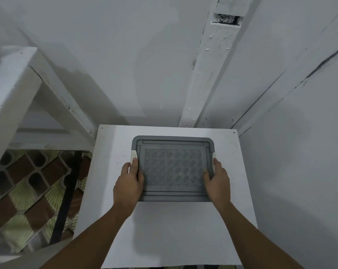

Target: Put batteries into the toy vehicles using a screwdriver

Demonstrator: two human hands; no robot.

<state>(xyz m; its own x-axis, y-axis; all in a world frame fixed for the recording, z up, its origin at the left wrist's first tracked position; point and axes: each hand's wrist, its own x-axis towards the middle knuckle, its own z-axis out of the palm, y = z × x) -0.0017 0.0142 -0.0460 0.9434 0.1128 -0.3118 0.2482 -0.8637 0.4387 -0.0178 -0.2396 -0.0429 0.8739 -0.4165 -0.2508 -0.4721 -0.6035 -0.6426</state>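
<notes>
Two grips, left hand [128, 183] and right hand [217, 181], are clamped on the lidded box [174, 167] on the table [164, 230]; contents are hidden.

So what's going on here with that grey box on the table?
A person at a white table grips a grey lidded box from both sides, left hand on its left edge, right hand on its right. The lid is on, with a white clip on each side. No toy vehicles, batteries or screwdriver show, so the battery work has not begun. What the box holds cannot be seen.
</notes>
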